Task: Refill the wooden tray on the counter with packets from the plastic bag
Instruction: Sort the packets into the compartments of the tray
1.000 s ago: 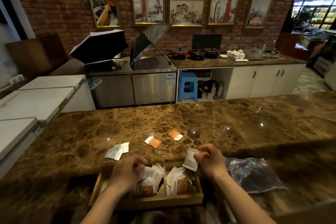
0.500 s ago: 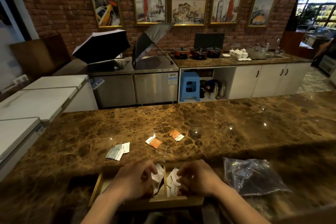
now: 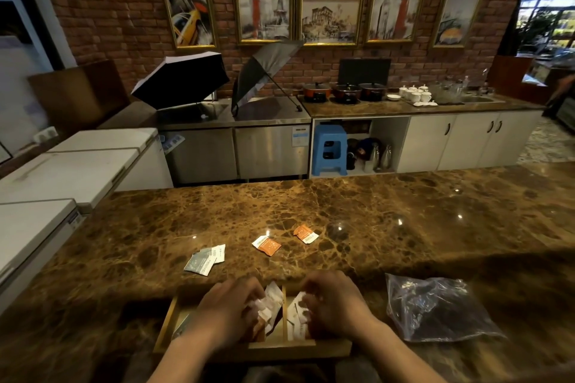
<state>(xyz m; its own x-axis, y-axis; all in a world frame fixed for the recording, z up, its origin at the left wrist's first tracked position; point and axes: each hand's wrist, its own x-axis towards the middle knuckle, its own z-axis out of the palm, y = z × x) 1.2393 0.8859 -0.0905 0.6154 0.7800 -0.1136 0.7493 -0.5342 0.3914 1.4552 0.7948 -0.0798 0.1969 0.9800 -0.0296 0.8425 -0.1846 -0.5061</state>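
The wooden tray (image 3: 166, 322) sits at the counter's near edge, split by a middle divider, with white and orange packets (image 3: 273, 305) standing in it. My left hand (image 3: 228, 305) is down in the left compartment, fingers curled onto the packets there. My right hand (image 3: 334, 300) is in the right compartment, fingers bent onto white packets (image 3: 295, 314). The clear plastic bag (image 3: 435, 308) lies crumpled on the counter just right of the tray, apart from both hands.
Loose packets lie on the brown marble counter (image 3: 373, 211) beyond the tray: two grey-white ones (image 3: 203, 260) at left, two orange-white ones (image 3: 267, 245) (image 3: 306, 234) in the middle. White chest freezers (image 3: 62, 165) stand at left.
One second ago my right hand held a white packet above the tray. Both hands have since lowered into the tray's compartments and stay on the packets.
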